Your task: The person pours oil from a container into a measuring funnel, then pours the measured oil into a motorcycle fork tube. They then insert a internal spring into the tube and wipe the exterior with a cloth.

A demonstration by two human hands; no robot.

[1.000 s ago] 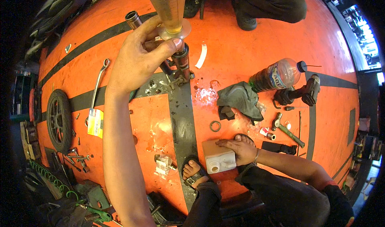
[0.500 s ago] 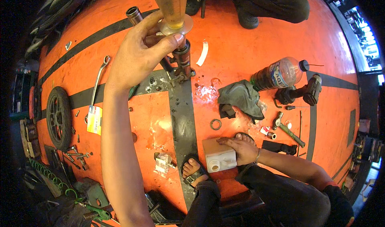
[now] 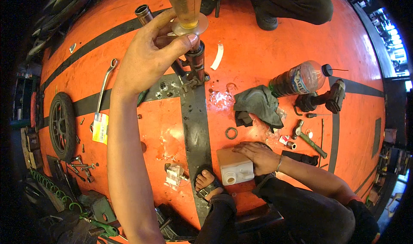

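Observation:
Raised at the top centre, a clear measuring cylinder (image 3: 185, 5) with a round base holds some amber liquid. My left hand (image 3: 150, 54) is closed, its fingers and thumb gripping that base. Just beneath stands a motorcycle fork leg (image 3: 197, 63) with an open top; a second metal tube (image 3: 143, 14) leans to its left. Low on the right, my right hand (image 3: 262, 158) wraps over the side of a white plastic jug (image 3: 234, 168) beside my foot. The jug's open neck faces me. Part of my left hand's grip is hidden behind the cylinder's base.
A grey rag (image 3: 258, 106), a large bottle of dark liquid (image 3: 299, 80), a cordless driver (image 3: 322, 98) and a hammer (image 3: 310, 138) lie right. At left are a wheel (image 3: 63, 127) and a long wrench (image 3: 105, 87). Another person's leg (image 3: 292, 7) is at the far side.
My right hand has slid slightly, its fingers now flatter along the jug's far edge. The left hand and cylinder have barely shifted.

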